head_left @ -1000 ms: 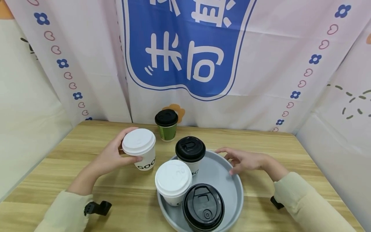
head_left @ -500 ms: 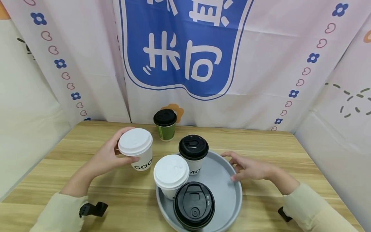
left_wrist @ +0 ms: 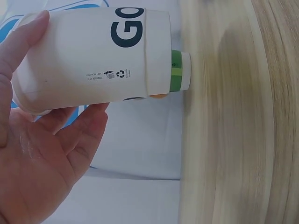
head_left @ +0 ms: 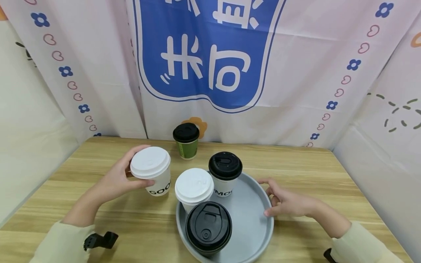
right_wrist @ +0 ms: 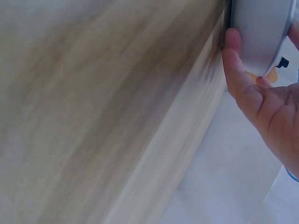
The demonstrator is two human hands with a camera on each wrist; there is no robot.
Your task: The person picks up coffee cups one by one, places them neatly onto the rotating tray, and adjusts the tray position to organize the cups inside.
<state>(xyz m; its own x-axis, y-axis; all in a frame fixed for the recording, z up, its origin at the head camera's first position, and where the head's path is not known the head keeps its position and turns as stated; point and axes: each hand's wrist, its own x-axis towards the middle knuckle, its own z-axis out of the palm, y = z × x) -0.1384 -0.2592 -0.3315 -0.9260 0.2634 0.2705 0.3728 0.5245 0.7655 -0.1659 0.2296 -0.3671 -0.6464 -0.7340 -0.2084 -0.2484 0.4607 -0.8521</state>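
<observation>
My left hand point(head_left: 115, 179) grips a white-lidded paper cup point(head_left: 159, 182) printed with black letters, left of the tray. In the left wrist view that cup point(left_wrist: 93, 58) is held off the table, thumb on one side and fingers on the other. On the round grey tray point(head_left: 253, 219) stand a white-lidded cup point(head_left: 194, 186), a large black-lidded cup point(head_left: 208, 226) and a white cup with a black lid point(head_left: 225, 168). With thumb and fingers my right hand point(head_left: 289, 201) holds the tray's right rim; the right wrist view shows the fingers at the tray's side point(right_wrist: 261, 37).
A small green cup point(head_left: 187, 144) with a black lid stands at the back of the wooden table point(head_left: 141, 226). Behind it hangs a printed cloth point(head_left: 296, 91), with pale cloth on both sides.
The tray has turned clockwise with its cups: the front one went left, the white-lidded one back, the rear one right. My right hand moved nearer and right; the left drifted slightly left with its cup.
</observation>
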